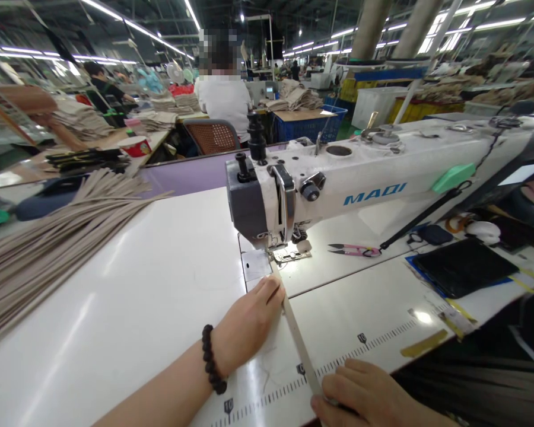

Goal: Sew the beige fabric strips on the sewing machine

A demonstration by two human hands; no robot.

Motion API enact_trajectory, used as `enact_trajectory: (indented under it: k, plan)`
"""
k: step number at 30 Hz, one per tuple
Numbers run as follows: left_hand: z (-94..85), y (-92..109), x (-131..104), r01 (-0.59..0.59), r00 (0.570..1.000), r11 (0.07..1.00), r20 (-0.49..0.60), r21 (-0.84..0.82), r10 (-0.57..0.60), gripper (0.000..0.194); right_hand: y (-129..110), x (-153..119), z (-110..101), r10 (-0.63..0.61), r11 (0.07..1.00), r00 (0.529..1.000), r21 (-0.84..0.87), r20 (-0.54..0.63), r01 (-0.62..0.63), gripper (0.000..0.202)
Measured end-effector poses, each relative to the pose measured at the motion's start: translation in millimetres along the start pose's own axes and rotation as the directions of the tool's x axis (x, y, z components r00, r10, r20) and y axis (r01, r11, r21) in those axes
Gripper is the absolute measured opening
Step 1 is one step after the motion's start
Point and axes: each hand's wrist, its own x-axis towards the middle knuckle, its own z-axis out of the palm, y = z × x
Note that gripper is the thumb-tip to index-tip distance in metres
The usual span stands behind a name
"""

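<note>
A narrow beige strip (pixel 297 335) runs from under the needle area of a white sewing machine (pixel 374 178) toward the table's front edge. My left hand (pixel 253 317), with a dark beaded bracelet (pixel 211 362) at the wrist, pinches the strip just in front of the presser foot (pixel 289 255). Near the front edge, my right hand (pixel 360 394) has its fingers closed on the strip's lower part. Between the two hands the strip lies over the ruler marks on the white table (pixel 160 308).
Many long beige strips (pixel 71 237) lie in a bundle at the left. Pink thread snips (pixel 356 250) rest right of the needle area, with a black pad (pixel 465 267) farther right. A person in white (pixel 225 104) sits beyond the machine.
</note>
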Motion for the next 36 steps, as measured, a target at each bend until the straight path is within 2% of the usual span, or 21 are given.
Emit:
enact_trajectory:
  k: [4, 10, 13, 18, 22, 26, 30, 32, 34, 36]
  plan:
    - [-0.2, -2.0, 0.2, 0.023, 1.0, 1.0, 0.012, -0.021, -0.023, 0.031, 2.6, 4.4, 6.3, 0.007, 1.0, 1.0, -0.001, -0.03, -0.007, 0.03]
    - [1.7, -4.3, 0.1, 0.021, 1.0, 1.0, 0.021, -0.023, -0.02, 0.032, 9.3, 17.4, 2.2, 0.072, 0.997, 0.996, -0.031, 0.057, -0.07, 0.02]
    - [1.2, -4.3, 0.2, 0.029, 0.999, 0.999, 0.026, -0.021, -0.028, 0.031, 15.7, 25.6, 0.9, 0.062, 0.998, 0.994, -0.017, 0.093, -0.061, 0.024]
    - [-1.2, -3.7, 1.1, 0.043, 0.998, 0.999, 0.054, -0.02, -0.042, 0.028, 27.0, 39.2, 4.1, 0.122, 0.991, 0.983, -0.068, 0.14, -0.114, 0.025]
    - [-1.9, -3.1, 1.7, 0.046, 0.998, 0.998, 0.039, -0.038, -0.045, 0.029, 37.2, 47.5, 9.0, 0.165, 0.98, 0.977, -0.137, 0.137, -0.146, 0.015]
    - [-3.2, -2.1, 3.0, 0.041, 0.999, 0.998, 0.018, -0.039, -0.041, 0.022, 44.7, 55.5, 13.0, 0.232, 0.962, 0.959, -0.185, 0.161, -0.202, 0.019]
    - [-5.9, -11.5, 6.3, 0.121, 0.993, 0.992, -0.012, 0.018, -0.121, 0.022, 49.6, 61.5, 10.6, 0.231, 0.962, 0.947, -0.199, 0.224, -0.188, 0.021]
    - [-7.3, -23.3, 6.8, 0.21, 0.978, 0.972, -0.045, 0.108, -0.206, 0.029, 57.7, 59.0, 4.6, 0.188, 0.973, 0.964, -0.171, 0.187, -0.157, 0.027]
    - [-9.0, -38.0, 4.4, 0.282, 0.959, 0.941, -0.031, 0.188, -0.281, 0.035, 74.0, 50.2, -3.5, 0.19, 0.968, 0.98, -0.182, 0.066, -0.175, 0.033]
    - [-12.3, -53.1, -1.8, 0.332, 0.938, 0.915, 0.018, 0.229, -0.346, 0.034, 98.5, 35.3, -10.6, 0.253, 0.918, 0.964, -0.293, -0.087, -0.267, 0.035]
